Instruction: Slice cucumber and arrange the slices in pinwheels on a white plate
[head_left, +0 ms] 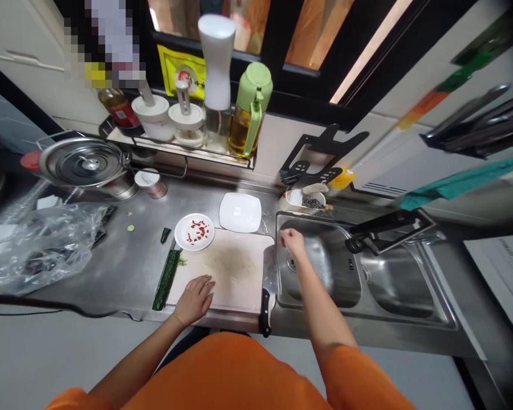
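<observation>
Cucumber (pixel 166 279) is lying lengthwise along the left edge of the cutting board (pixel 239 290), with its cut-off end (pixel 165 234) sitting just beyond it on the counter (pixel 115 267). Your left hand (pixel 196 296) is spreading over the near left part of the board, fingers relaxed and grasping nothing, though whether the palm is pressing down is not clear. Your right hand (pixel 291 238) is hanging above the left basin of the sink (pixel 337 273), its fingers bending inward; you cannot tell from this angle whether they are clenching on nothing or pinching something small. While both hands are working this far apart, it is probably best to be keeping the left one light and flat, steadying the board without leaning on it, since its surface is looking damp and stained in the middle. Be holding the right hand well inside the basin, so anything dripping or falling is landing there and not on the counter. Be minding the knife (pixel 265 313) too: it is lying by the board's near right corner, its black handle pointing towards you, where a returning forearm could be catching it. The round plate (pixel 194 232) is holding chopped red pieces (pixel 198 230) and is standing by the board's far left corner, so be sweeping your left sleeve clear of it.
</observation>
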Motion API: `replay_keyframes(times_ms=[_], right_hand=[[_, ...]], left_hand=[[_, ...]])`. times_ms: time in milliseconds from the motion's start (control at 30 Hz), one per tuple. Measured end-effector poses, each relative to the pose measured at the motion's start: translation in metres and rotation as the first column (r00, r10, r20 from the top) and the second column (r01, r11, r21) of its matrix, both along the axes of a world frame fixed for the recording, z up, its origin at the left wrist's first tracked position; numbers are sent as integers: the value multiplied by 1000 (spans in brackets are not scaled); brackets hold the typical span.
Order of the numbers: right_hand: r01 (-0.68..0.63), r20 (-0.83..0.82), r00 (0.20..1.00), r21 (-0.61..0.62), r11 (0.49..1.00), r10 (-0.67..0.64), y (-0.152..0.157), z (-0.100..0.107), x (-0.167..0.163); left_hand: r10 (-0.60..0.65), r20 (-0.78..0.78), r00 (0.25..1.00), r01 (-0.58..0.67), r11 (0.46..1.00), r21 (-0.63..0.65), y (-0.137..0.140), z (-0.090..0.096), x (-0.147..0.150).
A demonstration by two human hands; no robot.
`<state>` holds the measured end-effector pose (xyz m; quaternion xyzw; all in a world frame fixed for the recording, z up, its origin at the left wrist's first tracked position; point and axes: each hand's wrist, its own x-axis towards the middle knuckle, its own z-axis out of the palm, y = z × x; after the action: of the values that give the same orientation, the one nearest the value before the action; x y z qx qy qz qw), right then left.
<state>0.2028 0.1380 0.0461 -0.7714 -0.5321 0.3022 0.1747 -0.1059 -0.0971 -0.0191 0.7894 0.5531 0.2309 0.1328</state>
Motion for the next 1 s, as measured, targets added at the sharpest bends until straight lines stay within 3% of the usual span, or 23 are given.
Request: replay_keyframes(times_ms=[100, 200, 267, 333, 400, 500, 633, 800, 900, 1000], right_hand=[[64, 58, 996, -10, 998, -63, -52, 12, 41], [102, 247, 964, -7, 995, -97, -104, 15, 52], [43, 411, 911, -34, 998, -25, -135, 12, 42], [-73, 473, 873, -107, 992, 115, -162, 7, 21], [-182, 368, 896, -203, 962, 247, -182, 3, -3], [-333, 317, 854, -275, 902, 413, -201, -1, -29], [-395, 354, 802, -291, 872, 481, -205, -1, -38], [-360, 333, 832, -284, 889, 444, -203, 0, -36], [-323, 321, 867, -221, 920, 381, -208, -3, -34], [-296, 276, 909, -101, 950, 312, -211, -5, -31]], left_hand=[[37, 74, 997, -36, 999, -4, 0, 7, -4], [238, 82, 968, -240, 971, 16, 1, 19, -15], [477, 8, 879, -477, 878, 21, 3, 26, -24], [676, -89, 732, -678, 735, 2, 7, 31, -33], [762, -181, 622, -778, 628, -35, 12, 32, -40], [769, -257, 586, -808, 581, -104, 16, 31, -49], [742, -247, 623, -782, 600, -170, 15, 31, -59], [733, -185, 655, -756, 637, -151, 7, 37, -66], [624, -118, 773, -635, 759, -147, 3, 43, -59], [395, -4, 919, -389, 904, -176, 8, 46, -34]])
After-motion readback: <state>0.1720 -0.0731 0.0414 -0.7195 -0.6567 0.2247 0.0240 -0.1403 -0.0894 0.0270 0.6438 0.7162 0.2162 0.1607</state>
